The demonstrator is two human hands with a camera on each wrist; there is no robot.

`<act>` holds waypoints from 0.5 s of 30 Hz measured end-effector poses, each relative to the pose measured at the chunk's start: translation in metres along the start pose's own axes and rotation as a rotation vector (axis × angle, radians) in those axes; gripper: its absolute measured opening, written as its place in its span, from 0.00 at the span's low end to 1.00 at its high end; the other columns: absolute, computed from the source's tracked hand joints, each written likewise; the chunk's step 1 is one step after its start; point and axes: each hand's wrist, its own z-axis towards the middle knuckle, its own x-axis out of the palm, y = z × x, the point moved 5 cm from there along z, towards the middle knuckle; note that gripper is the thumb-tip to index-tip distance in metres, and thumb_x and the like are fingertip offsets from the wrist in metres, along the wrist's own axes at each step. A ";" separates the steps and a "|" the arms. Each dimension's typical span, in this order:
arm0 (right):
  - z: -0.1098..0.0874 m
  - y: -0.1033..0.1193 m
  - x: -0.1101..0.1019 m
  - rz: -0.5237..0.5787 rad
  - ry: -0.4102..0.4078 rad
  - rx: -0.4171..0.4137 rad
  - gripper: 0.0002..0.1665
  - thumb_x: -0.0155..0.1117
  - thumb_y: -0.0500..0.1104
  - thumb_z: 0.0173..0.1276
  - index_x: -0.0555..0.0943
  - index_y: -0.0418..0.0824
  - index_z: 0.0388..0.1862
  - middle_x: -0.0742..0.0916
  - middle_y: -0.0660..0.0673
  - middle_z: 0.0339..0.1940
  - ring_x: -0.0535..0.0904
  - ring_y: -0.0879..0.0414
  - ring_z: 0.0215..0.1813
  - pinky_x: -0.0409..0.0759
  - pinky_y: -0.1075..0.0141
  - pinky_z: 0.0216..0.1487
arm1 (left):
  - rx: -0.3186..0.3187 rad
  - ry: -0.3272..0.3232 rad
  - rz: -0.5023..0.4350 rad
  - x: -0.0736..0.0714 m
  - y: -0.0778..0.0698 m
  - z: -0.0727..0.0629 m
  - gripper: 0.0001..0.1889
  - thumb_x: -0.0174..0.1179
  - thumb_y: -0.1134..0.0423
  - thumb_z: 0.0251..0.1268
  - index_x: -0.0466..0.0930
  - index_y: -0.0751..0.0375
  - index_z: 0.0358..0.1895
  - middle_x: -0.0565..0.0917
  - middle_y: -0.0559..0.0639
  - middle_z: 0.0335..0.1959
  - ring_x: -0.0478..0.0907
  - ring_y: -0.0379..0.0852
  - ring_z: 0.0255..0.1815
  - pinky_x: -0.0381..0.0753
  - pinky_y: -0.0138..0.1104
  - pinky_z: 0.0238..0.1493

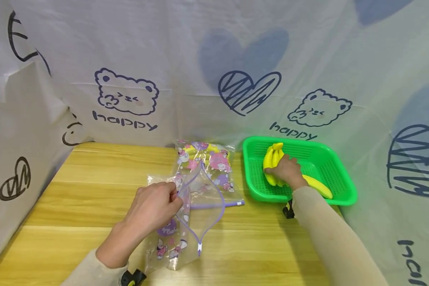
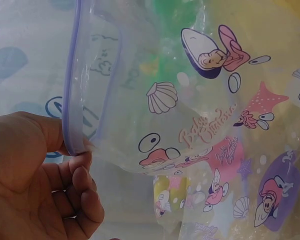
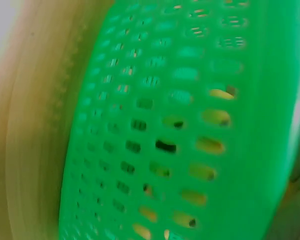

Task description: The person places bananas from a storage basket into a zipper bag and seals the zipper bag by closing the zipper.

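Note:
My left hand (image 1: 153, 204) pinches the purple zip edge of a clear printed zipper bag (image 1: 171, 238), whose mouth gapes open to the right. In the left wrist view, thumb and fingers meet at that edge of the bag (image 2: 162, 97). Inside a green plastic basket (image 1: 346, 182), my right hand (image 1: 287, 171) grips a bunch of yellow bananas (image 1: 269, 161), partly covering it. A single banana (image 1: 318, 186) lies by the right wrist. The right wrist view shows the basket's slotted wall (image 3: 185, 120), with yellow glimpsed through the slots; the right hand is hidden there.
Behind the open bag, another printed zipper bag (image 1: 219, 161) lies on the wooden table (image 1: 103, 190) with something yellow inside. Its purple zip has a white slider. A pale cloth (image 1: 189, 55) with bear and heart drawings hangs around the table's back and sides.

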 end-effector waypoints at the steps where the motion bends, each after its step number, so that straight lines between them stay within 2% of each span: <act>1: 0.000 0.002 0.000 -0.009 0.008 -0.028 0.62 0.67 0.64 0.67 0.52 0.19 0.77 0.69 0.16 0.65 0.69 0.22 0.66 0.72 0.35 0.67 | -0.001 -0.001 -0.001 0.000 0.000 0.000 0.14 0.58 0.62 0.64 0.68 0.49 0.21 0.69 0.44 0.18 0.64 0.42 0.20 0.65 0.40 0.33; 4: -0.002 0.008 0.000 -0.031 0.036 -0.091 0.57 0.69 0.59 0.65 0.56 0.21 0.74 0.73 0.21 0.61 0.73 0.28 0.61 0.76 0.39 0.62 | -0.002 -0.002 -0.002 0.001 0.001 0.001 0.14 0.58 0.62 0.63 0.68 0.49 0.20 0.69 0.43 0.18 0.65 0.42 0.20 0.65 0.40 0.33; 6: -0.004 0.010 0.000 -0.048 0.052 -0.116 0.57 0.70 0.58 0.65 0.56 0.20 0.74 0.73 0.20 0.61 0.74 0.29 0.60 0.76 0.39 0.63 | -0.005 -0.002 -0.004 0.001 0.001 0.001 0.14 0.58 0.62 0.63 0.68 0.48 0.20 0.69 0.43 0.17 0.65 0.42 0.20 0.65 0.40 0.33; 12: -0.013 0.007 0.004 -0.097 0.046 -0.050 0.66 0.72 0.67 0.63 0.52 0.21 0.75 0.73 0.20 0.64 0.73 0.27 0.64 0.75 0.35 0.63 | -0.007 0.001 -0.006 0.002 0.001 0.002 0.13 0.58 0.62 0.63 0.69 0.48 0.21 0.70 0.43 0.17 0.66 0.42 0.20 0.66 0.41 0.34; 15: -0.015 0.004 0.008 -0.135 0.028 -0.045 0.66 0.73 0.68 0.62 0.54 0.22 0.74 0.73 0.20 0.62 0.73 0.26 0.64 0.75 0.34 0.63 | 0.001 -0.002 -0.004 0.002 0.001 0.002 0.13 0.58 0.63 0.63 0.68 0.48 0.20 0.69 0.43 0.17 0.65 0.42 0.20 0.66 0.41 0.33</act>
